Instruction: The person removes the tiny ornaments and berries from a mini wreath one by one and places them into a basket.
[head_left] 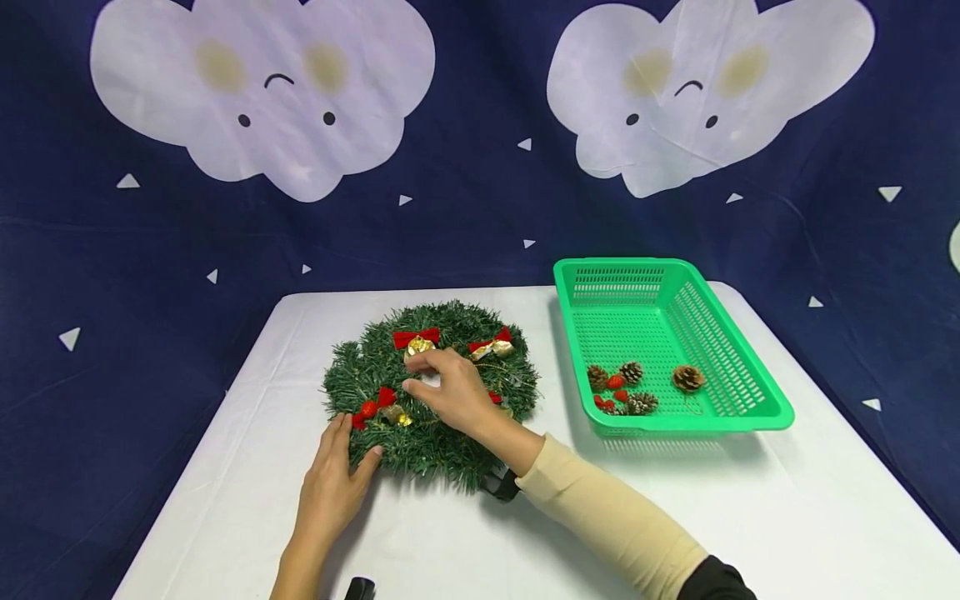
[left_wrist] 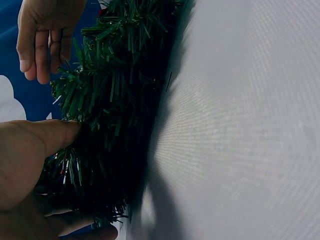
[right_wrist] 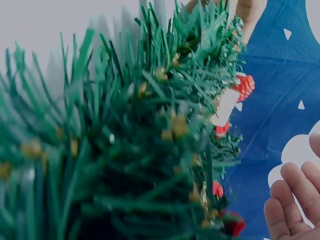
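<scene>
A green tinsel wreath lies on the table, trimmed with red bows and gold bells. At its lower left edge my left hand holds it, the thumb on the near side and the fingers round the outer side. The left wrist view shows that thumb against the greenery. Over the wreath's middle hovers my right hand, thumb and fingers apart, with nothing visible between them. Its fingers stand clear of the greenery in the right wrist view. Red berries sit near the left hand.
A green basket stands at the right, with several pine cones and red berries at its near end. One black object shows beside the wreath, another at the front edge. Behind hangs a dark blue cloth.
</scene>
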